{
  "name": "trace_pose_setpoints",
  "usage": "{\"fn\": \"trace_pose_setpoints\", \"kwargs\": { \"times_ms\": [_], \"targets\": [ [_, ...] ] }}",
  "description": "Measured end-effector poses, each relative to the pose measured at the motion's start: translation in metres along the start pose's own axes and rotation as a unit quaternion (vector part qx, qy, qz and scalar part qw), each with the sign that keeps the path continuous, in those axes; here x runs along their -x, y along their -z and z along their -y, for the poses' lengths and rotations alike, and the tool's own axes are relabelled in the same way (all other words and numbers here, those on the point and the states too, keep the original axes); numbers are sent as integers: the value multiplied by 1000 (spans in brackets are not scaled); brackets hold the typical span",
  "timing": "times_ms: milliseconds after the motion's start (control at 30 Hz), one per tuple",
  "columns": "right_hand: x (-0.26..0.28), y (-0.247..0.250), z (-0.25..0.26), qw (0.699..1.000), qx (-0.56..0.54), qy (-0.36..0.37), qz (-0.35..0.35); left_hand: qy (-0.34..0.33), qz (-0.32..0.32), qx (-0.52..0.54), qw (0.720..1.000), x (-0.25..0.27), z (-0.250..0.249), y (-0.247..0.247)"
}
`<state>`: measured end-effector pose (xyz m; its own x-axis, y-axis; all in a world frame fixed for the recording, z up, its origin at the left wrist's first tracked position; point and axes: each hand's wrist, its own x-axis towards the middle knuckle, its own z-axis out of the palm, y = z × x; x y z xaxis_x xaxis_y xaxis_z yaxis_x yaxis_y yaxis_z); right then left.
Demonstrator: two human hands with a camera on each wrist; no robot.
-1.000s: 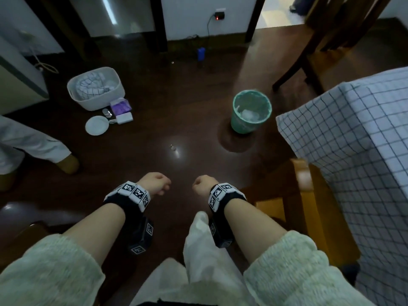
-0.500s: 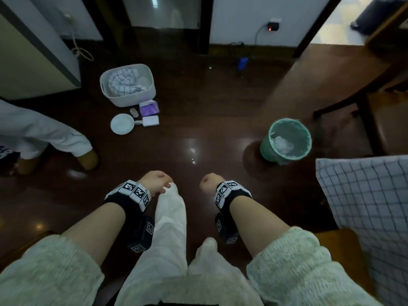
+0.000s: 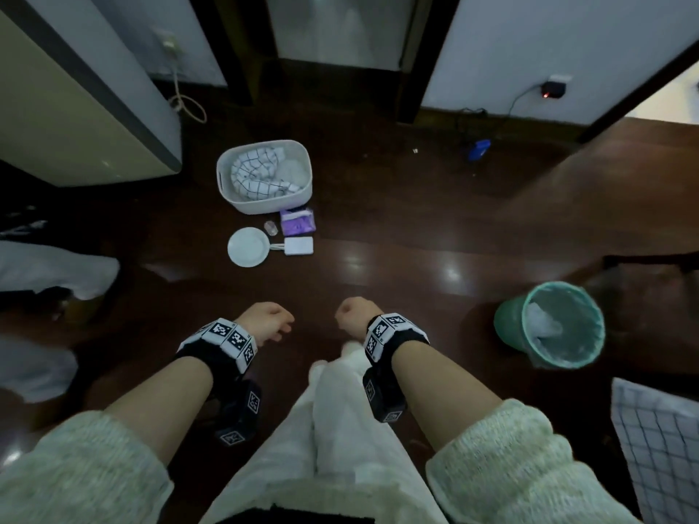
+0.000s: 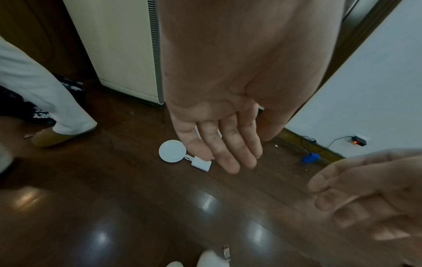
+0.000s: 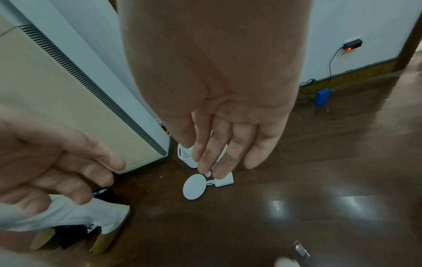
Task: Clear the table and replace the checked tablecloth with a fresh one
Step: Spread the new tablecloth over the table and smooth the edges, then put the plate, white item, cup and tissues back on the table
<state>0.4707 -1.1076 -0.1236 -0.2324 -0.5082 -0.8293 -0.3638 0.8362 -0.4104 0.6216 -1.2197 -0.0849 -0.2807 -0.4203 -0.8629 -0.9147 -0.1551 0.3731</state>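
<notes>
1. Over the dark wooden floor (image 3: 397,236), my left hand (image 3: 264,322) and right hand (image 3: 353,315) hang side by side, apart from each other; each grip is slack, fingers loosely extended in the wrist views, holding nothing.
2. At the right edge of the head view, a corner of the checked tablecloth (image 3: 665,440) drapes down over the worktop.
3. Ahead on the floor stands a white basket (image 3: 264,200) with a folded checked cloth (image 3: 253,175) inside.
4. Just in front of the basket lie a purple packet (image 3: 297,222), a white round plate (image 3: 247,246) and a small white box (image 3: 299,245), close together.
5. To my right stands a green bin (image 3: 510,323), well apart from the basket; open floor lies between them.
6. At my left, another person's white trouser leg (image 4: 45,94) borders the floor.
</notes>
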Motion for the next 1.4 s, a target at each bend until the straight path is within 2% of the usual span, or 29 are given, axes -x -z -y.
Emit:
{"fn": "trace_pose_setpoints", "kwargs": {
  "times_ms": [100,233,400,567,867,1033,1167,1267,1400],
  "targets": [
    [-30,26,16,1000,-6,-19,15,14,0,35,999,-25,-15,26],
    [-78,65,42,997,58,-48,17,27,-15,88,996,-60,-40,68],
    [-129,103,89,996,73,-30,31,45,-39,114,992,-96,-71,123],
    [-164,114,124,998,57,-27,32,56,-36,126,990,-131,-78,165],
    [-213,74,162,995,37,-86,29,44,-14,81,996,-201,-39,234],
    [-264,35,180,995,63,-66,33,42,17,6,999,-275,2,268],
    [-323,8,170,994,82,-53,40,25,18,-52,998,-347,31,280],
    [-384,-10,149,989,144,-23,12,31,11,9,999,-410,45,276],
    [-472,-33,116,984,180,-10,19,18,-15,45,999,-504,74,266]
  ]
}}
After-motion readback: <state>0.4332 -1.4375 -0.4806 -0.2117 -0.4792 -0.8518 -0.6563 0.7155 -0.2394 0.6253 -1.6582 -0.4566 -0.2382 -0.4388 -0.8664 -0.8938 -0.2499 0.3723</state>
